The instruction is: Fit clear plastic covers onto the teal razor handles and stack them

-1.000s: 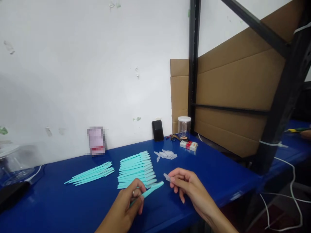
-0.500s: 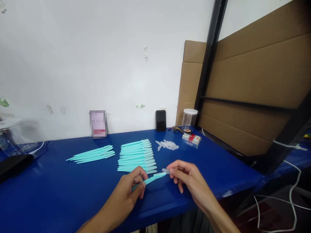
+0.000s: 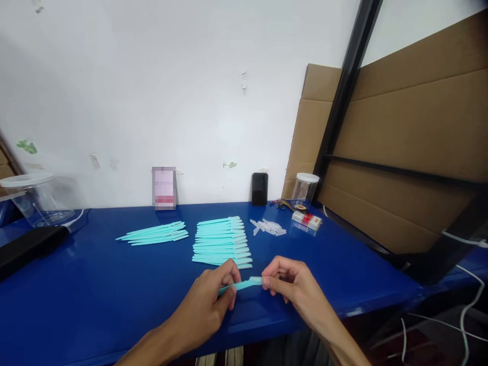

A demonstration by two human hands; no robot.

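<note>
My left hand (image 3: 213, 295) pinches the handle of a turquoise eyebrow razor (image 3: 243, 285) above the front of the table. The fingers of my right hand (image 3: 288, 278) are closed on a clear blade cover (image 3: 256, 280), which sits over the razor's blade end. Just behind my hands lies a row of turquoise razors with covers (image 3: 217, 241), their covered ends to the right. Farther left, a fanned pile of turquoise razors (image 3: 156, 234) points leftward. Loose clear covers (image 3: 269, 227) lie scattered right of the row.
On the blue table (image 3: 95, 295), a dark phone (image 3: 260, 189) and a blurred pink card (image 3: 164, 188) lean against the wall. At the right back are keys (image 3: 282, 204), a lidded jar (image 3: 305, 189) and a cigarette pack (image 3: 307, 220). Another jar (image 3: 41, 203) and a black case (image 3: 34, 249) stand left.
My right hand has brought the clear cover onto the blade end; before, it was held just off the tip. The razor is now more level. The view has shifted slightly.
</note>
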